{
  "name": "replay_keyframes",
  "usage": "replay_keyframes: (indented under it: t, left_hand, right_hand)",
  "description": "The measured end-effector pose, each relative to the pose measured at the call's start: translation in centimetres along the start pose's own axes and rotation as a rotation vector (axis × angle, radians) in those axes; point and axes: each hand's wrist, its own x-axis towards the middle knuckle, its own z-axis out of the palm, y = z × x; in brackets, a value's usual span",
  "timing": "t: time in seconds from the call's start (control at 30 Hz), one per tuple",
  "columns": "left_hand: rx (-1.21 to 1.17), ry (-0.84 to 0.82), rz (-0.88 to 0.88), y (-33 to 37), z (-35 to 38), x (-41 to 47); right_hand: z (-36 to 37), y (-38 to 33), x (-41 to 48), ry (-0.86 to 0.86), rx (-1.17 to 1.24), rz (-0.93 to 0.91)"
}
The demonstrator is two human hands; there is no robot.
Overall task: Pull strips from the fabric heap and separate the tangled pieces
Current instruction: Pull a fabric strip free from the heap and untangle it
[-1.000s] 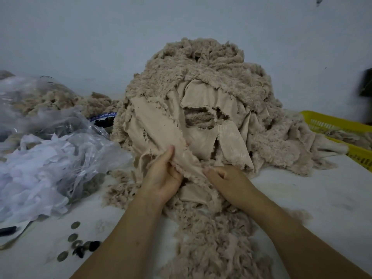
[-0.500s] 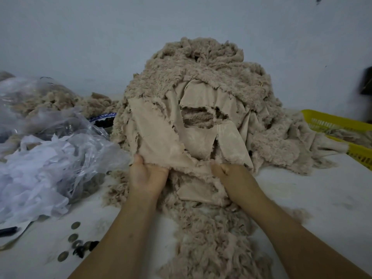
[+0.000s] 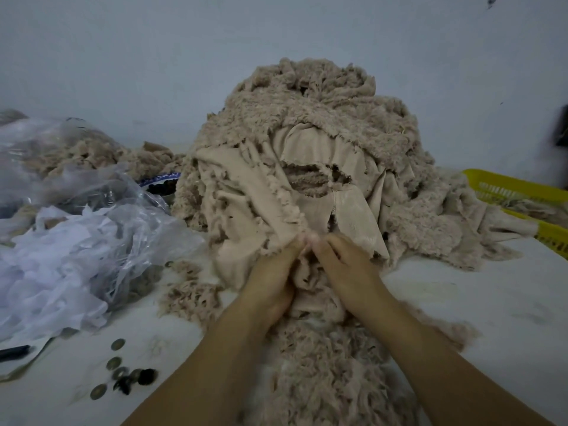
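Nearby, plastic bags [image 3: 92, 241] crowd the fabric heap [image 3: 307, 133] (basket [image 3: 504, 184] opposite).

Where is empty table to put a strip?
Biggest bare table lies right of the right hand, between the fabric heap and the yellow basket. A smaller patch sits between the buttons and loose scraps. The plastic bags crowd the left.

A tall beige fleece heap [image 3: 322, 118] sits at 12 o'clock; a smooth-backed, frayed strip [image 3: 246, 216] drapes down its front toward 6 o'clock.
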Motion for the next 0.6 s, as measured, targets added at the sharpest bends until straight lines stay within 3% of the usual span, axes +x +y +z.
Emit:
replay_keyframes:
  t: [0.1,0.23,0.3,0.4,0.6]
  left_hand:
    - [0.020,0.017,-0.020,-0.5,0.9,-0.4]
    - [-0.153,0.038,-0.149,0.4,0.4,-0.1]
    - [-0.281,0.141,-0.138,1.1,-0.1,0.4]
    - [-0.343,0.278,-0.102,1.7,-1.2,1.0]
    - [-0.543,0.332,-0.050,3.2,-3.6,1.8]
  right_hand:
    - [0.6,0.4,0.0,-0.110,0.106,0.104]
    - [0.9,1.0,-0.1,-0.250,0.002,0.039]
    - [1.2,1.2,-0.5,-0.319,-0.042,-0.018]
    - [0.9,1.2,-0.5,-0.332,-0.010,-0.043]
    - [0.2,1.7,-0.5,-0.363,0.006,-0.026]
